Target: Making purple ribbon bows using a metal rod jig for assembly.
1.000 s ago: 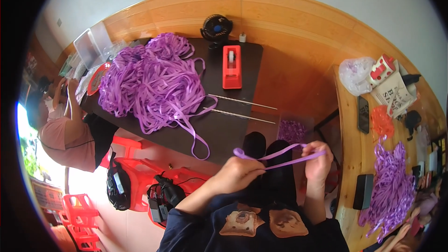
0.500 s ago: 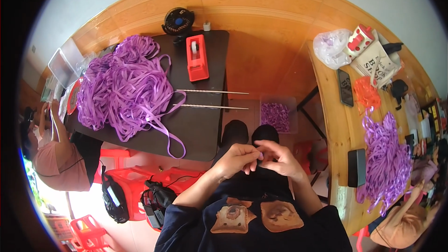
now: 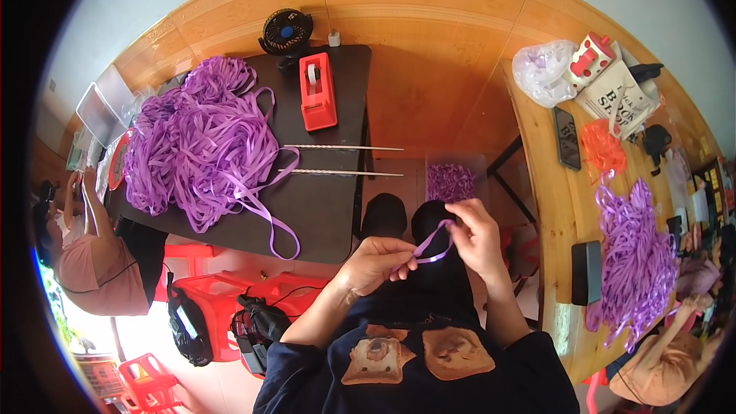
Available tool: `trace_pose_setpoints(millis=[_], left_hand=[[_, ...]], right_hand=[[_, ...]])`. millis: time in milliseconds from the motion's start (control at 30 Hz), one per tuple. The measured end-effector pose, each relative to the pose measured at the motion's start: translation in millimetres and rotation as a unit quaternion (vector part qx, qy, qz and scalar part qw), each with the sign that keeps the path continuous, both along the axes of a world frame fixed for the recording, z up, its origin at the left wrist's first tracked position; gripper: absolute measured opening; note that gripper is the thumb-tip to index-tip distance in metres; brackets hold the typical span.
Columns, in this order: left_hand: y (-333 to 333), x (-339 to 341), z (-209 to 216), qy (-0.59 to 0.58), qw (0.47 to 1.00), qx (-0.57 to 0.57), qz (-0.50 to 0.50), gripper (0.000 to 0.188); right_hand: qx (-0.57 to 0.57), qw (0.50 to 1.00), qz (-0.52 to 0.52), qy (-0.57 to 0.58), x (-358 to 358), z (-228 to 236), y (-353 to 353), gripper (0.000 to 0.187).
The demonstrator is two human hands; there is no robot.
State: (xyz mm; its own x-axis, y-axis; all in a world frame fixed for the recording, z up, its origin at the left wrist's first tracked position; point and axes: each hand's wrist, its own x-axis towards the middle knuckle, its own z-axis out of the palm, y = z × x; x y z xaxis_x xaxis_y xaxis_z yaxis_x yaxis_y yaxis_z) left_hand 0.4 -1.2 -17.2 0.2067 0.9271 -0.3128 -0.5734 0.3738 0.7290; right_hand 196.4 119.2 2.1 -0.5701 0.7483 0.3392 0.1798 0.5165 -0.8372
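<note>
A short purple ribbon piece point(image 3: 429, 249) is pinched between both hands over my lap. My left hand point(image 3: 376, 261) grips its lower end, and my right hand point(image 3: 477, 236) holds the upper loop. A large heap of purple ribbon point(image 3: 195, 142) lies on the dark table point(image 3: 330, 199) to my left, with one strand trailing over the table's front edge. A red tape dispenser point(image 3: 317, 92) and two thin metal rods point(image 3: 345, 161) also rest on that table.
A clear bin of purple pieces point(image 3: 451, 180) sits on the floor ahead of my knees. A wooden table point(image 3: 552, 207) at right carries another ribbon pile point(image 3: 636, 261), a phone, a dark box and bags. A small fan point(image 3: 286, 31) stands behind. Another person point(image 3: 84, 261) sits at left beside red stools.
The ribbon was stretched wide between my hands a second ago. My hands then came together, and now they hold it folded into a small loop.
</note>
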Motion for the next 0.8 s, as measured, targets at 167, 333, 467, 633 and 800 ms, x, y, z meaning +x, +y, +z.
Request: trace_pose_setpoints(millis=[167, 333, 467, 633, 800], left_hand=[[4, 4, -3, -0.032, 0.999, -0.008, 0.022, 0.022], [3, 6, -2, -0.102, 0.994, -0.006, 0.048, 0.023], [0, 1, -4, -0.073, 0.996, -0.003, 0.042, 0.023], [-4, 0, -6, -0.040, 0.999, -0.014, 0.030, 0.023], [-3, 2, -12, -0.022, 1.000, -0.016, 0.006, 0.020]], right_hand=[[-0.087, 0.987, 0.134, 0.033, -7, -7, -20, 0.062], [-0.140, 0.972, 0.159, 0.103, -17, -15, -32, 0.047], [-0.034, 0.988, 0.136, 0.071, -17, -11, -20, 0.033], [0.107, 0.981, 0.165, 0.005, -14, -2, -13, 0.026], [0.159, 0.975, 0.153, -0.008, -13, -2, -12, 0.027]])
